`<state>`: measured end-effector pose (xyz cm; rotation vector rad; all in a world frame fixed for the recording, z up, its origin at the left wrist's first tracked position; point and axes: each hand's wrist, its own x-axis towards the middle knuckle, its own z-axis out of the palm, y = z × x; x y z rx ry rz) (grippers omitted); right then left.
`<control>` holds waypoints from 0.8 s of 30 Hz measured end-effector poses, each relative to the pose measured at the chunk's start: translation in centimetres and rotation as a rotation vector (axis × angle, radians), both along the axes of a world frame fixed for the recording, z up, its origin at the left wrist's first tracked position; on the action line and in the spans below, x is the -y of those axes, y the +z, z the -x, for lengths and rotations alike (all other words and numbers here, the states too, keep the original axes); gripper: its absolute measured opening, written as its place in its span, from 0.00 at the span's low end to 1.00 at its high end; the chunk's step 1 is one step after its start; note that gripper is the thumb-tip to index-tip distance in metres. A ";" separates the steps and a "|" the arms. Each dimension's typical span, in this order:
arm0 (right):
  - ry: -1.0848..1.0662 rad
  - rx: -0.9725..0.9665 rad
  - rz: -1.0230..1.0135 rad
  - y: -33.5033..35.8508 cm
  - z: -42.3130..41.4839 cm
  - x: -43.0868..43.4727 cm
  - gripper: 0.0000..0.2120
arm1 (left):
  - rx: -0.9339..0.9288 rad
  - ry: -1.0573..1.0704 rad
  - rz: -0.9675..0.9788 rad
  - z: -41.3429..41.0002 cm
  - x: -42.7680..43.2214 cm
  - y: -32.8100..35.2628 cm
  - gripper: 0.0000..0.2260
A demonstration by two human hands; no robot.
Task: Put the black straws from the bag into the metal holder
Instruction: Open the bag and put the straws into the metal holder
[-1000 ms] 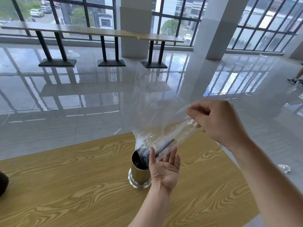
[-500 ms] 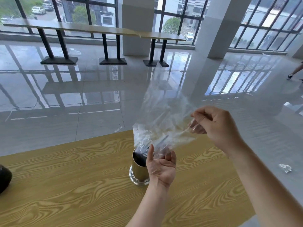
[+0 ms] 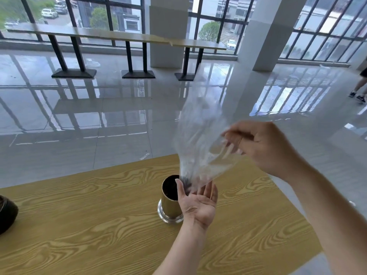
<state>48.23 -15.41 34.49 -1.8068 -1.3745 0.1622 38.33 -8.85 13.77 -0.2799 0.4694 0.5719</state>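
Head view: right hand (image 3: 266, 147) pinches clear plastic bag (image 3: 200, 139) upended over gold cylindrical metal holder (image 3: 168, 207); left hand (image 3: 198, 203) spread beneath; thin black straws (image 3: 185, 182) seemingly nearly all in.

A yellow wood-grain tabletop (image 3: 99, 225) is carrying a dark rounded object (image 3: 7, 214) at its left edge. Beyond, the glossy floor (image 3: 79, 126) is reflecting the windows, a long counter (image 3: 89, 32) is standing by them, and someone's legs (image 3: 359, 86) are showing far right.

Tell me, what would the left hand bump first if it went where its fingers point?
Probably the clear bag: the left hand points up at its lower end, seemingly touching it.
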 end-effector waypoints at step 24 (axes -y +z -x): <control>0.019 -0.162 -0.118 1.7 -0.7 0.4 0.07 | -0.146 -0.217 -0.204 3.0 -0.4 -0.6 0.30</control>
